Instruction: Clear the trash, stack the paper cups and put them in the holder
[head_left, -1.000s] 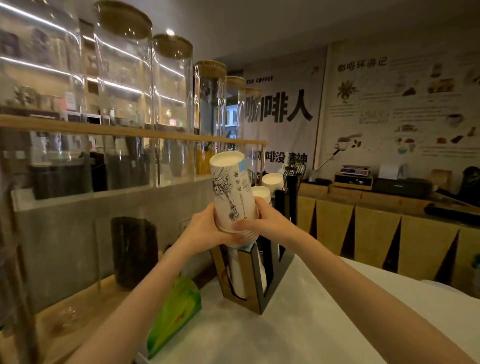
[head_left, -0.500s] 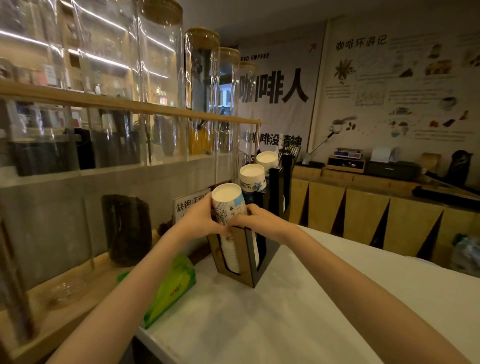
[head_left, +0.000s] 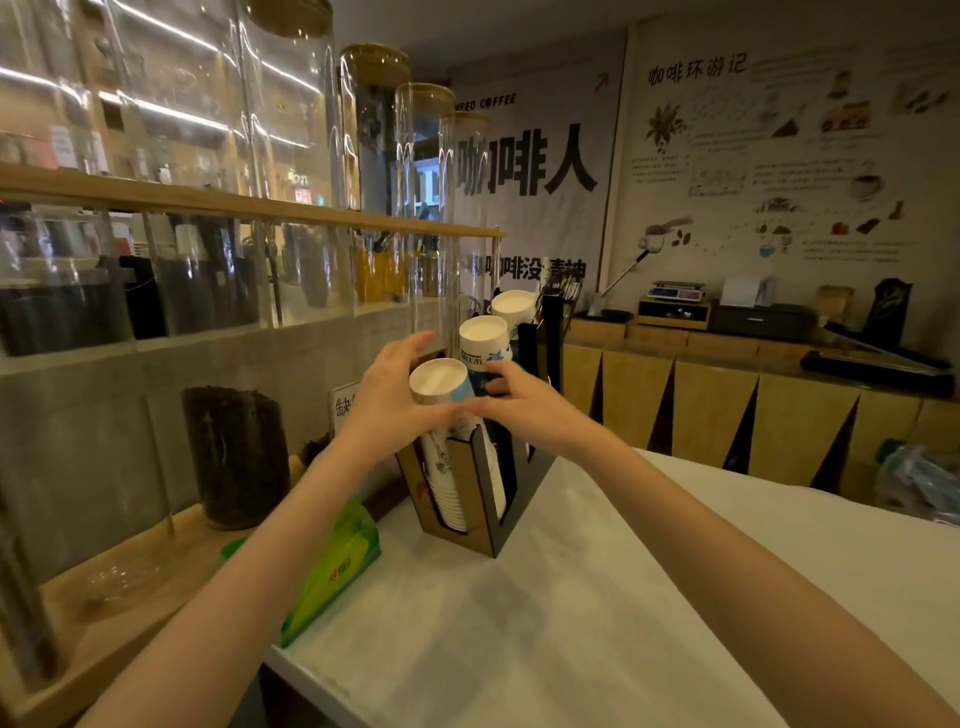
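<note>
A stack of white printed paper cups (head_left: 439, 382) stands upside down in the front slot of the wood-and-black cup holder (head_left: 480, 506) on the white counter. My left hand (head_left: 387, 397) touches the stack's left side with its fingers spread. On the right side my right hand (head_left: 514, 402) rests against the stack, fingers loosely curled. Two more cup stacks (head_left: 483, 338) fill the slots behind. The lower part of the front stack shows through the holder's cut-out.
A green tissue pack (head_left: 332, 571) lies left of the holder at the counter's edge. Tall glass jars (head_left: 291, 171) and a jar of coffee beans (head_left: 236, 457) line the shelf on the left. The white counter (head_left: 545, 623) extends toward me. A wooden cabinet (head_left: 727, 405) runs along the back.
The cup stack has dropped further into the holder's front slot. My left hand's fingers have opened away from it, and my right hand has loosened.
</note>
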